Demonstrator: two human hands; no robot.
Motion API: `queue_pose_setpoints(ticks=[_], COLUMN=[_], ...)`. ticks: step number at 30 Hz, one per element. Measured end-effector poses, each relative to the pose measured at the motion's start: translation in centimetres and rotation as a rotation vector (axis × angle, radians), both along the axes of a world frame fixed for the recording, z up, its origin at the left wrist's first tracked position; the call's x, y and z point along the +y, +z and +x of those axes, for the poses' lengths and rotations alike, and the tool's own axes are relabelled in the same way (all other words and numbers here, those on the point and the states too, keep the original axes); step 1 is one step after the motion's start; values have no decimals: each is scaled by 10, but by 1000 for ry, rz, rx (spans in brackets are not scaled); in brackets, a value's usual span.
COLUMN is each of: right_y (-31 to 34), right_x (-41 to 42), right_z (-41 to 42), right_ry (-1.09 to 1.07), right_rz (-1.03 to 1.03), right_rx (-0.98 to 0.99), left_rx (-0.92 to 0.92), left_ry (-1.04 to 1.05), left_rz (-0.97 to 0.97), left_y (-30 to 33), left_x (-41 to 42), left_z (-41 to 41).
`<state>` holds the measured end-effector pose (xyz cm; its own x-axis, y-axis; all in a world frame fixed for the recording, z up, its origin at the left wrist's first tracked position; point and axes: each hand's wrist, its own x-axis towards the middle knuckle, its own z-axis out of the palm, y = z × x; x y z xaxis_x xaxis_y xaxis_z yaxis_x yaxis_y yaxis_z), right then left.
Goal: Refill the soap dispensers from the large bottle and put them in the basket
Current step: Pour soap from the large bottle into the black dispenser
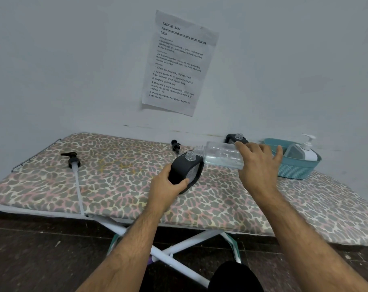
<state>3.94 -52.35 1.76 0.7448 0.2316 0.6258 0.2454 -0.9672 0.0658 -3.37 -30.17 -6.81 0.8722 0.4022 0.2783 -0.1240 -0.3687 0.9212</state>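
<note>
Now you are pouring: your right hand [261, 163] is gripping the large clear bottle [223, 157], tipped flat, its mouth just beside the open neck of the black dispenser [185, 171] that your left hand [168, 184] is clasping on the board [115, 182]. Next, I think, you are needing more tilt. I am counting two black dispensers, two loose pumps, one white dispenser in the basket [294, 169].

I see the right hand [261, 163] tipping the clear bottle [221, 155] toward the black dispenser [184, 171], gripped by the left hand [168, 184].
</note>
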Motion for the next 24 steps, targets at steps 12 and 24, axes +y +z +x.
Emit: queue_pose_setpoints(ticks=[12, 24], right_y=[-2, -2], right_x=[-1, -1], right_z=[2, 3], right_ry=[7, 6], right_rz=[1, -3], right_rx=[-21, -16], left_rx=[-1, 1], left_ry=[1, 6], left_rz=[10, 18], left_y=[0, 0], left_x=[0, 0], left_z=[1, 1])
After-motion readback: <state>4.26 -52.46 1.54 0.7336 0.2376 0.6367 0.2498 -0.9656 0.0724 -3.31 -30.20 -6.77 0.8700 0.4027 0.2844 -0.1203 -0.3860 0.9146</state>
